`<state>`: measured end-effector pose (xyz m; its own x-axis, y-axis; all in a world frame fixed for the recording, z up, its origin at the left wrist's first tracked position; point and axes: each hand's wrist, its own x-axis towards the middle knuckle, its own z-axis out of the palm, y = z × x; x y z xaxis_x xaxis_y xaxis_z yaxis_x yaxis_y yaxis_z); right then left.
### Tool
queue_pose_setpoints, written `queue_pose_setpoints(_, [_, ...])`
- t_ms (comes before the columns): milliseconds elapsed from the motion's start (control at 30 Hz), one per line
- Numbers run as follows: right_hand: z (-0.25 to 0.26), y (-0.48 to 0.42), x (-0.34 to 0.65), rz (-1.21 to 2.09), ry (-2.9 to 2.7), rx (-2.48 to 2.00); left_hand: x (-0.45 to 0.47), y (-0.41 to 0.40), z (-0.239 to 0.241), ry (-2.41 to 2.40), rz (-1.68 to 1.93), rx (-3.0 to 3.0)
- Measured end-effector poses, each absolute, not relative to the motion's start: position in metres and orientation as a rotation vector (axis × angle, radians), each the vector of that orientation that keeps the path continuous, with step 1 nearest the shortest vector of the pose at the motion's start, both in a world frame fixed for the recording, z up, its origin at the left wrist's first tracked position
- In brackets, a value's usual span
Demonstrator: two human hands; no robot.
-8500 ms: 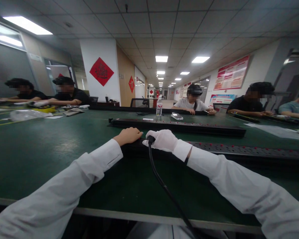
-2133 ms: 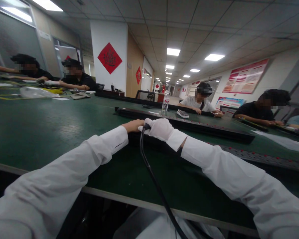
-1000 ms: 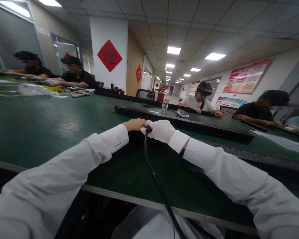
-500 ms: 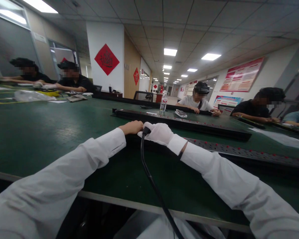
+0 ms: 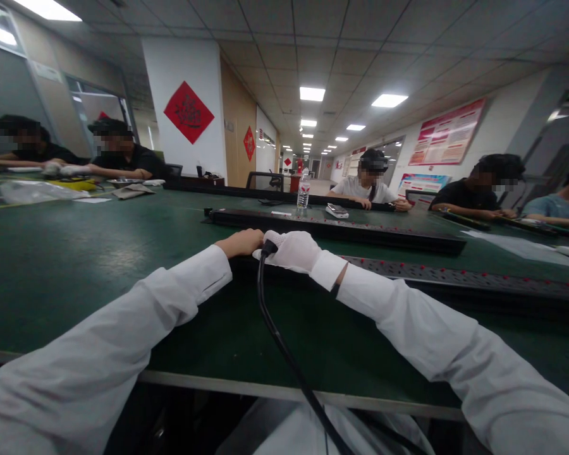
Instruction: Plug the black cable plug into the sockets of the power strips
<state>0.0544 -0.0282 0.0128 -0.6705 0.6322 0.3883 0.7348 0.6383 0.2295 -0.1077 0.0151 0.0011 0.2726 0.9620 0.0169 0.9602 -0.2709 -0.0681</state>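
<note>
At the left of the frame a clear plastic bag [image 5: 33,191] lies on the green tabletop [image 5: 123,234]. In the centre, the bare left hand [image 5: 243,242] rests knuckles up, its fingertips hidden; whether they pinch anything I cannot tell. Touching or just beside it, the molded cable connector [image 5: 269,248] sits pinched in the gloved right hand [image 5: 296,251], its black cable [image 5: 284,347] drooping to bottom centre. Rightward runs a perforated, red-dotted black bar [image 5: 455,278]. The step in hand seems to be working the connector at the bar's left end; moving on calls for steady alignment.
</note>
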Motion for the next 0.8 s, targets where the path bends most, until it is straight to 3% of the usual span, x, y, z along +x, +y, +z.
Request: queue_pose_setpoints(800, [0.0115,-0.0276,0.0552,-0.552,-2.571,-1.103,-0.1068,0.0149,0.0017,-1.836,0.086,-2.451])
